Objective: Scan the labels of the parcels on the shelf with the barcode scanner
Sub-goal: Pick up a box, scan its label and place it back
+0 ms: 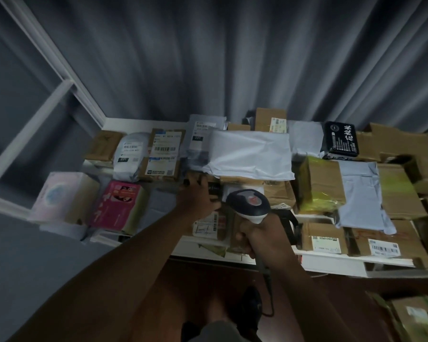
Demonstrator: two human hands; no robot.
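Our right hand (260,236) grips the barcode scanner (248,204) over the shelf (331,264); our left hand (198,198) curls around a dark parcel (211,187); next we judge its label needs turning up

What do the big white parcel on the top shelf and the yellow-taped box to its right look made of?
White parcel: looks like soft plastic mailer film, matte, creased and sagging. Yellow-taped box: brown corrugated cardboard by its look, bound in glossy yellow-green tape.
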